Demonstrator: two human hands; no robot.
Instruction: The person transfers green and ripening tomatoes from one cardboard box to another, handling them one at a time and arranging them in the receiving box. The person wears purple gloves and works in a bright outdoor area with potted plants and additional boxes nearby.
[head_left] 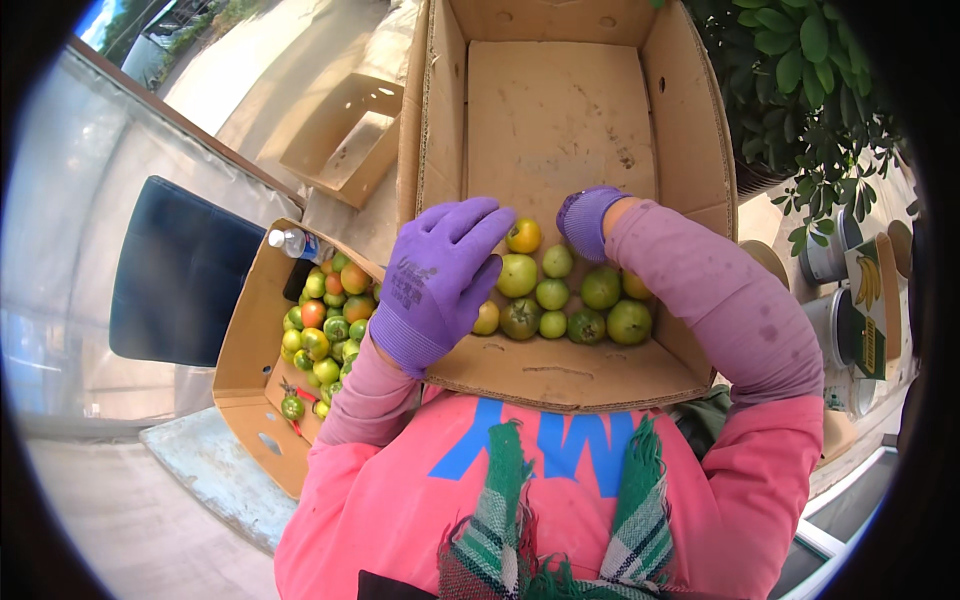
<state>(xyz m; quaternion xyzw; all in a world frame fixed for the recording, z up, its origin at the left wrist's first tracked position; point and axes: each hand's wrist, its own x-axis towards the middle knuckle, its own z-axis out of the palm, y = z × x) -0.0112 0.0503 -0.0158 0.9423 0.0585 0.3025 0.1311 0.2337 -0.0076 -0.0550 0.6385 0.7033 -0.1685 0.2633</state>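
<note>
Cardboard box (560, 110) — long axis forward

That head-worn fisheye peers steeply down from close above, past the pink shirt (565, 530), into the cardboard box (560, 120).

Produce work area: tomatoes (552, 293), carton (560, 100), plastic sheeting (90, 130).

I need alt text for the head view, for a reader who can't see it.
A person's purple-gloved left hand and right hand reach into an open cardboard box, where green and yellowish tomatoes lie at the near end. A second box at left holds more tomatoes, some of them reddish.
</note>
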